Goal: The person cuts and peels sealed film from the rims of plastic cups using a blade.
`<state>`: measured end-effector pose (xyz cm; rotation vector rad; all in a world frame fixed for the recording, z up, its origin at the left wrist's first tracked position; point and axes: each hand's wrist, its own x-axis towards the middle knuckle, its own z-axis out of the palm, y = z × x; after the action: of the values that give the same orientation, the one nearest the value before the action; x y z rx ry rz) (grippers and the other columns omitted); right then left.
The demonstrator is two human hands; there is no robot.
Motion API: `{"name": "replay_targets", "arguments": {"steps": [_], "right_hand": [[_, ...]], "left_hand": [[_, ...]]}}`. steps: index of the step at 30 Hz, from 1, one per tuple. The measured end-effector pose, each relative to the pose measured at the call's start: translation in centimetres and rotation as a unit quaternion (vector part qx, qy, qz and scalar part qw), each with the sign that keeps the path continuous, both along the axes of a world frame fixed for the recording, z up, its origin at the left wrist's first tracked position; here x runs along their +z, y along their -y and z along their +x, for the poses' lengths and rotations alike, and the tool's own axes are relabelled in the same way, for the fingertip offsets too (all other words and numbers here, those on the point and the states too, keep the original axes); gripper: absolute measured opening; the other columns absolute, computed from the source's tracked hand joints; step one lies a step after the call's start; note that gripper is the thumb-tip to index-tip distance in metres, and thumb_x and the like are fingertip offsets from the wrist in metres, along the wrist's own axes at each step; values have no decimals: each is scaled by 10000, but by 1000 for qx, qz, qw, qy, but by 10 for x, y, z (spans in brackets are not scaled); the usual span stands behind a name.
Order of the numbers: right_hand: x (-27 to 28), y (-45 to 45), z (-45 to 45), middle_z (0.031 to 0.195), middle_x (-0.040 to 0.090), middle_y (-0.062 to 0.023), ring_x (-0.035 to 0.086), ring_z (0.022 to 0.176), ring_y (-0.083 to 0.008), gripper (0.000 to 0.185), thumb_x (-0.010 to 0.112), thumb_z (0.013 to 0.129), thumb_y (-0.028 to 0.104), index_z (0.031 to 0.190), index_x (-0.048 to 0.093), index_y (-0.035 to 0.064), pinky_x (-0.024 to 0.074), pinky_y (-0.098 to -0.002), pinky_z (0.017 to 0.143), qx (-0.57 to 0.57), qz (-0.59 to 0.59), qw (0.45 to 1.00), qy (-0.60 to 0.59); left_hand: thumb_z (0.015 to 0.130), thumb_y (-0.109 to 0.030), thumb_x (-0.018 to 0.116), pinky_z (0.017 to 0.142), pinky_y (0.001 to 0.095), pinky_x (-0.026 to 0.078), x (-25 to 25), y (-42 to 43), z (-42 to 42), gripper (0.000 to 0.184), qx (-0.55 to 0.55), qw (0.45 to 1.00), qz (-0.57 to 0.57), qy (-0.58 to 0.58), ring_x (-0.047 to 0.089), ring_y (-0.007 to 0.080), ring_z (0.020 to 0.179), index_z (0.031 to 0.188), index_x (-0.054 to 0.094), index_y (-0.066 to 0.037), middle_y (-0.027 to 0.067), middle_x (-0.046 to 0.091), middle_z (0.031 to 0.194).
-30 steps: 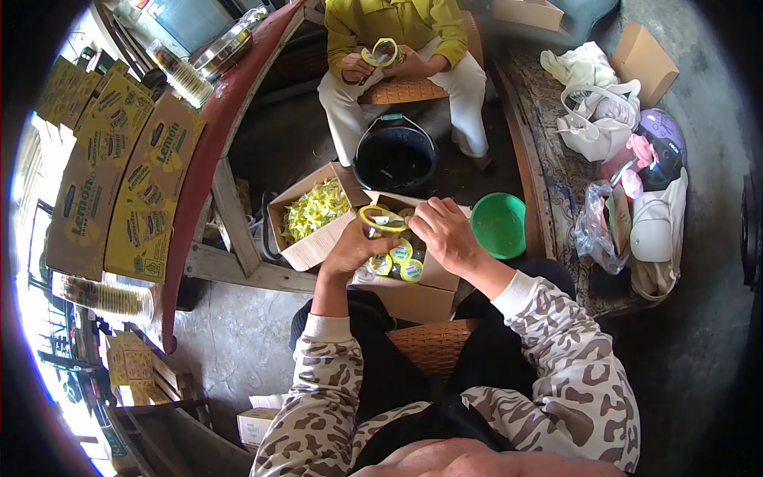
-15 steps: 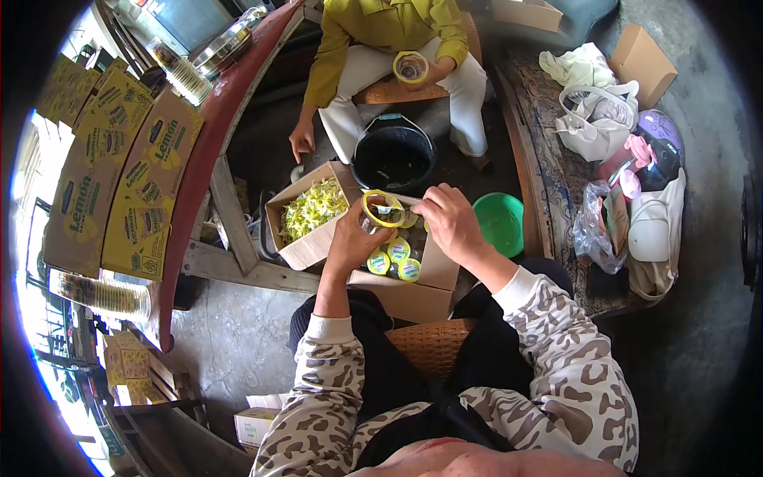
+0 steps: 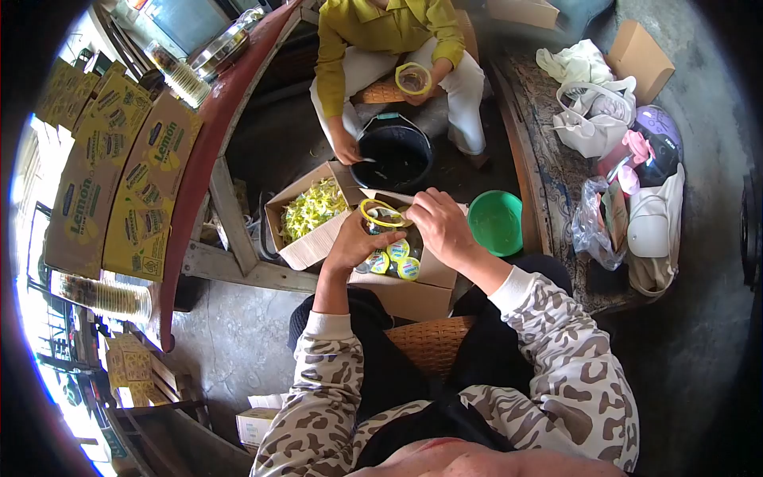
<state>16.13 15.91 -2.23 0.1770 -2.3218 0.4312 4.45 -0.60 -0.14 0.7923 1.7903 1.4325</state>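
Observation:
My left hand (image 3: 350,245) is wrapped round a clear plastic cup (image 3: 383,215) with a yellow rim, tilted so its mouth faces me. Close against the right side of that rim, the fingers of my right hand (image 3: 441,226) are pinched together; what they hold is hidden. Below the cup stands an open cardboard box (image 3: 401,298) containing several small sealed cups (image 3: 399,249) with yellow and green printed lids. Left of it, another carton (image 3: 306,253) is heaped with thin yellow-green strips (image 3: 311,211).
Opposite me a seated person (image 3: 385,36) holds a similar yellow-rimmed cup (image 3: 413,79). A black bucket (image 3: 392,159) stands between us, and a green basin (image 3: 494,223) is at right. Lemon-printed cartons (image 3: 147,191) and stacked cups (image 3: 103,294) line the left. Bags (image 3: 588,119) lie at right.
My right hand has moved slightly left, closer to the cup's rim. The other person's lower hand has come from beside the strip carton to the bucket's edge.

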Motion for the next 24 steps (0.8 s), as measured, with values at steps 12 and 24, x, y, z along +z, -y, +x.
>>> {"name": "replay_targets", "arguments": {"steps": [12, 24], "right_hand": [[3, 3, 4, 873, 526, -61, 552, 874, -226, 118, 656, 713, 51, 799, 576, 66, 457, -357, 754, 5, 62, 998, -3], [3, -16, 0, 844, 553, -58, 567, 836, -259, 129, 665, 760, -50, 818, 635, 62, 491, -386, 748, -27, -183, 981, 52]], "left_hand": [[742, -155, 815, 810, 295, 511, -9, 8, -4, 430, -19, 995, -5, 97, 626, 131, 854, 1089, 630, 21, 78, 682, 953], [699, -103, 809, 915, 337, 489, -6, 0, -5, 512, 62, 965, 4, -256, 648, 226, 997, 1159, 601, -17, 112, 678, 1035]]}}
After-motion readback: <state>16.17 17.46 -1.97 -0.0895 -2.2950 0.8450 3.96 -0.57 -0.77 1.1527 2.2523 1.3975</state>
